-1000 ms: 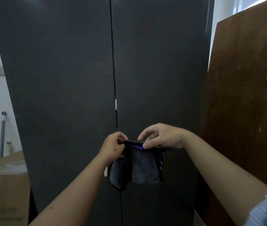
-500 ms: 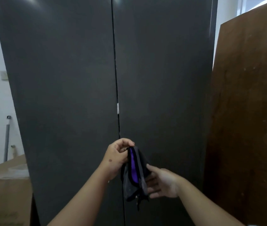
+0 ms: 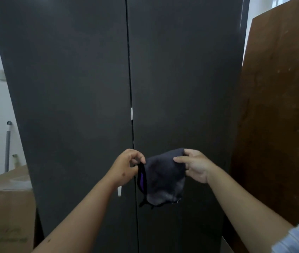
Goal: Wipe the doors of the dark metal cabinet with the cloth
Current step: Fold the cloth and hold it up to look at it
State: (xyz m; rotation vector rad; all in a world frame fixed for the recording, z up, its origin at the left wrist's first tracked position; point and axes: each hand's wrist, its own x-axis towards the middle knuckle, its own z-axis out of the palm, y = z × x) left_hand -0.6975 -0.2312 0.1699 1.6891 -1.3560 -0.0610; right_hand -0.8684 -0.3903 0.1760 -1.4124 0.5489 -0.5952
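Hanging between pinching left hand (image 3: 126, 166) and right hand (image 3: 197, 166), the dark grey cloth (image 3: 163, 177) shows purple inside.

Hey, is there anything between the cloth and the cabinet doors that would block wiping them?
Nothing visible. The cloth hangs between the left hand and right hand, directly in front of the closed cabinet doors, with only open air between them.

Dark grey cloth (image 3: 164, 177) with purple lining, charcoal cabinet (image 3: 72, 88), brown board (image 3: 280, 125).
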